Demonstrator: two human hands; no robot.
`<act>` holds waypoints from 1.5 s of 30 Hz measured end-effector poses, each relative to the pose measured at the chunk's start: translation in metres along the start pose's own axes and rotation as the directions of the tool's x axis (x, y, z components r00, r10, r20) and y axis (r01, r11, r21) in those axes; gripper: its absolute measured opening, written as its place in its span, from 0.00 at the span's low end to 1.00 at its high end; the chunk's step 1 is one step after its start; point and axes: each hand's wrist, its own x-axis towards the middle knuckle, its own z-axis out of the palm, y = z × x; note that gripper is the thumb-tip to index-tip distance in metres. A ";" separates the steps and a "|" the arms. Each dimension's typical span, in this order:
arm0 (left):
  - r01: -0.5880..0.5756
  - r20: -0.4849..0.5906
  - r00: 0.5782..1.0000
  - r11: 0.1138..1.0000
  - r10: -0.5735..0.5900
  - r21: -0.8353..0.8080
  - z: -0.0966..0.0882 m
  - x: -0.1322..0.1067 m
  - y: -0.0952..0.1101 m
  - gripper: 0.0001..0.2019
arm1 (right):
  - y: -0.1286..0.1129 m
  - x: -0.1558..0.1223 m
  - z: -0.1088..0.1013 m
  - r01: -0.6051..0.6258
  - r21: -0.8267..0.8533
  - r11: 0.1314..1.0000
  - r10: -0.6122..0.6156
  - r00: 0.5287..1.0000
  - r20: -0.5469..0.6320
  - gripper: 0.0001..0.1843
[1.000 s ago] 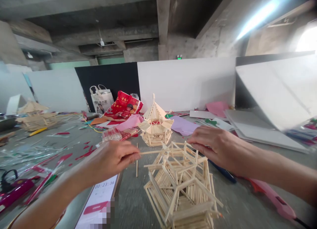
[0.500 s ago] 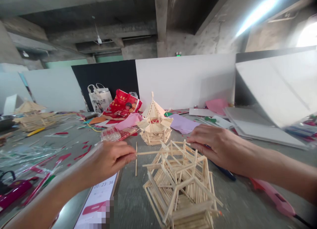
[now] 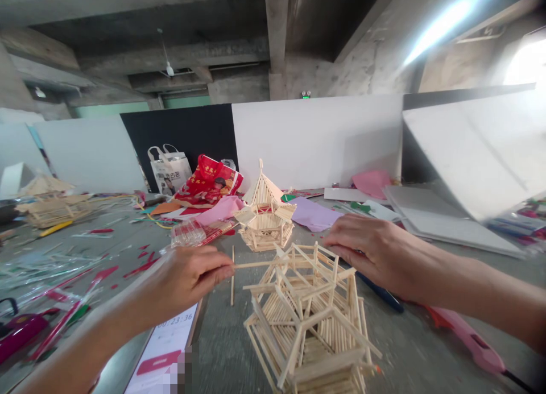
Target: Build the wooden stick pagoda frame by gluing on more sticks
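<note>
My left hand (image 3: 190, 274) pinches the end of a thin wooden stick (image 3: 256, 264), which points right and reaches the upper left of a wooden stick model (image 3: 313, 320). That model is an open, many-sided frame with slatted sides and a gap in its middle. My right hand (image 3: 369, 243) is closed at the model's far right side, beside its upright posts; what its fingertips hold, if anything, is hidden. A dark blue pen-like tool (image 3: 381, 289) lies partly under that hand. Another loose stick (image 3: 232, 274) lies on the table just past my left fingertips.
A finished-looking stick pavilion (image 3: 267, 212) stands behind the model. At right lies a pink glue gun (image 3: 471, 337) with a black cord. A phone (image 3: 160, 348) showing a timer is under my left forearm. Scraps, a red bag (image 3: 209, 181) and white boards (image 3: 447, 218) surround the work.
The whole view has shifted slightly left. Both hands keep nearly the same places on the stick and beside the model.
</note>
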 end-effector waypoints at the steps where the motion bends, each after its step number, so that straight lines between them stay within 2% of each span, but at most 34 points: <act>1: 0.004 0.003 1.000 1.000 -0.004 0.000 0.000 0.000 0.000 0.11 | 0.001 0.000 0.000 -0.005 -0.002 1.000 0.005 1.000 0.009 0.13; 11: 0.027 0.016 1.000 1.000 -0.027 0.004 0.002 -0.001 0.001 0.11 | 0.000 0.002 0.001 -0.039 0.003 0.999 0.038 0.997 0.068 0.14; 19: 0.003 -0.004 1.000 1.000 -0.003 -0.017 0.000 0.000 0.005 0.10 | 0.002 -0.001 0.001 -0.023 0.004 1.000 0.023 0.999 0.043 0.14; 21: 0.038 -0.028 0.999 0.998 -0.040 -0.053 -0.003 -0.002 0.006 0.10 | 0.008 -0.004 0.001 -0.009 -0.014 1.000 0.009 1.000 0.021 0.14; 23: 0.129 -0.106 0.984 0.985 -0.142 -0.119 -0.003 -0.004 0.003 0.12 | 0.016 -0.006 0.001 -0.006 -0.031 0.999 0.006 1.000 -0.012 0.13; 24: 0.188 -0.157 0.964 0.968 -0.215 -0.166 0.000 -0.004 0.000 0.13 | 0.021 -0.006 0.001 -0.019 -0.035 0.999 0.018 1.000 -0.026 0.13; 26: 0.297 -0.229 0.906 0.921 -0.356 -0.253 0.015 0.001 -0.010 0.17 | 0.029 -0.005 0.002 -0.060 -0.033 0.998 0.059 0.998 -0.037 0.13; 27: 0.334 -0.220 0.892 0.904 -0.395 -0.268 0.026 0.004 -0.017 0.20 | 0.032 -0.003 0.003 -0.084 -0.030 0.996 0.083 0.996 -0.035 0.12; 29: 0.346 -0.059 0.932 0.927 -0.357 -0.144 0.053 0.013 -0.030 0.24 | 0.038 0.000 0.006 -0.114 -0.027 0.993 0.114 0.993 -0.016 0.12; 31: 0.329 -0.013 0.943 0.940 -0.331 -0.093 0.080 0.023 -0.042 0.24 | 0.041 0.003 0.009 -0.125 -0.025 0.992 0.126 0.992 0.007 0.12; 34: 0.321 0.009 0.947 0.947 -0.321 -0.031 0.110 0.036 -0.053 0.17 | 0.042 0.002 0.012 -0.138 -0.038 0.990 0.139 0.990 0.010 0.12; 39: 0.364 0.009 0.931 0.931 -0.364 0.008 0.130 0.059 -0.065 0.12 | 0.045 -0.012 0.010 -0.143 -0.066 0.988 0.147 0.987 0.063 0.14; 45: 0.464 0.046 0.885 0.886 -0.463 -0.011 0.153 0.084 -0.077 0.13 | 0.054 -0.019 0.019 -0.199 -0.045 0.979 0.199 0.980 0.000 0.15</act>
